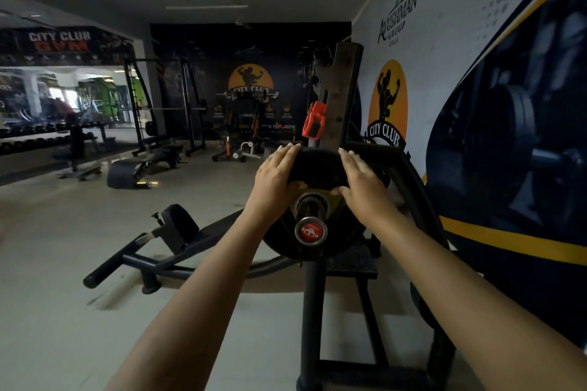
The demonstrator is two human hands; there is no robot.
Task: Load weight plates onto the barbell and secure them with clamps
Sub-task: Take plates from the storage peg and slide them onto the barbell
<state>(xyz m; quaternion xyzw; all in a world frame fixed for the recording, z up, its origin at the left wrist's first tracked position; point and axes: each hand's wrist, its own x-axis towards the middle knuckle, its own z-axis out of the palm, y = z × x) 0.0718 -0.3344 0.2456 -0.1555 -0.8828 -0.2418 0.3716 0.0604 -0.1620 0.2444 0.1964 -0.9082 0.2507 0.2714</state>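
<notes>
— We're in a dim gym with a pale floor (95, 295) and a mural wall (476, 73) on our right. The machines at the back are too dark and blurred to name.
— And the weight plate (317, 168)?
— It's on the barbell sleeve (309, 209), behind the red end cap (310, 231). The plate hides the bar beyond it.
— Our hands?
— Our left hand (276, 171) and right hand (359, 181) grip its upper rim, fingers wrapped over the top and thumbs on its face. We can't tell whether a second plate sits behind.
— Any clamp?
— A red clamp (314, 120) hangs by the rack upright (343, 92), above the plate. We can't see how it's fastened.
</notes>
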